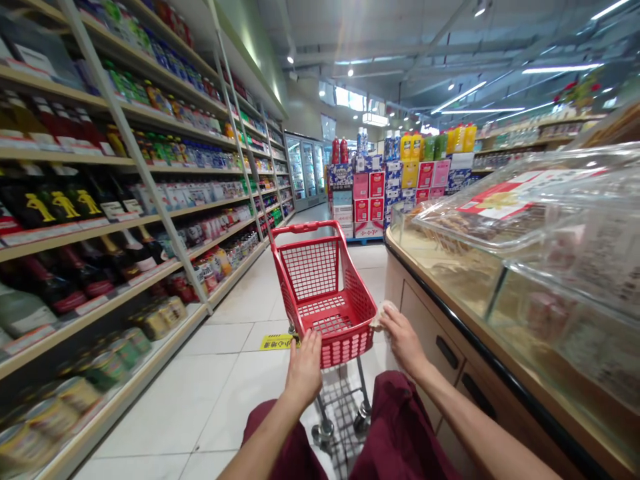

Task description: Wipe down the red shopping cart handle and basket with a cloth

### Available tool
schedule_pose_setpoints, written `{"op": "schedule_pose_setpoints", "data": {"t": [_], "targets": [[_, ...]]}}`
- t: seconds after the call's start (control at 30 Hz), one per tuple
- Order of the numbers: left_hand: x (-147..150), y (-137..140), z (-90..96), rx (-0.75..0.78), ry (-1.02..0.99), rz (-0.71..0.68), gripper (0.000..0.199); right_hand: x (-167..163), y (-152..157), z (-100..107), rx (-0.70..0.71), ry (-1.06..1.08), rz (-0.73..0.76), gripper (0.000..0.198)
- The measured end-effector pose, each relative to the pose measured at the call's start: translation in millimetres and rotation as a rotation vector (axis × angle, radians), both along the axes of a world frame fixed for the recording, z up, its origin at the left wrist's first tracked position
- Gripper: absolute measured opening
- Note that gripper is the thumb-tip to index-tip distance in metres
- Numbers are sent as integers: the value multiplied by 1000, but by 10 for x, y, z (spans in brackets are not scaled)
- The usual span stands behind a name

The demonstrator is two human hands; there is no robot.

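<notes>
A red plastic shopping cart [345, 347] stands in front of me, its basket bare inside and its handle at the far side. My left hand [306, 365] rests against the near left corner of the basket, fingers stretched out and lying flat. At the near right corner, my right hand [400, 337] is closed on a crumpled whitish cloth [383, 315]. The cloth is pressed against or right beside the basket's rim; I cannot tell which. Below the basket, the grey metal frame and black wheels [363, 419] show between my knees.
Drink shelves [195, 167] line the left side. A wooden counter with clear display covers [480, 220] stands close on the right. Stacked cartons and juice bottles [370, 193] are ahead, with glass-door fridges [303, 167] behind. A yellow floor sticker [277, 342] lies left of the cart.
</notes>
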State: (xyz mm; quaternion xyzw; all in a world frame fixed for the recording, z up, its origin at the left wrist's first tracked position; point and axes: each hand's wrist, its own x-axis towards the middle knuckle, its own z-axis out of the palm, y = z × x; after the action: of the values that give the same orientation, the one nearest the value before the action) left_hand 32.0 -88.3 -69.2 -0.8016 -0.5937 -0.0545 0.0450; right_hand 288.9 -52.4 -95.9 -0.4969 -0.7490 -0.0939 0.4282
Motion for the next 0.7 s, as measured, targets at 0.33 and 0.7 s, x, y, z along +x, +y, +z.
{"op": "schedule_pose_setpoints", "data": {"t": [0.33,0.7], "targets": [[-55,-36,-42,31,16,-22,65,-515,90,198,-222,-238,124,45],[-55,-89,11,-8,40,-6,65,-786,48,141,-189,-255,238,27]]}}
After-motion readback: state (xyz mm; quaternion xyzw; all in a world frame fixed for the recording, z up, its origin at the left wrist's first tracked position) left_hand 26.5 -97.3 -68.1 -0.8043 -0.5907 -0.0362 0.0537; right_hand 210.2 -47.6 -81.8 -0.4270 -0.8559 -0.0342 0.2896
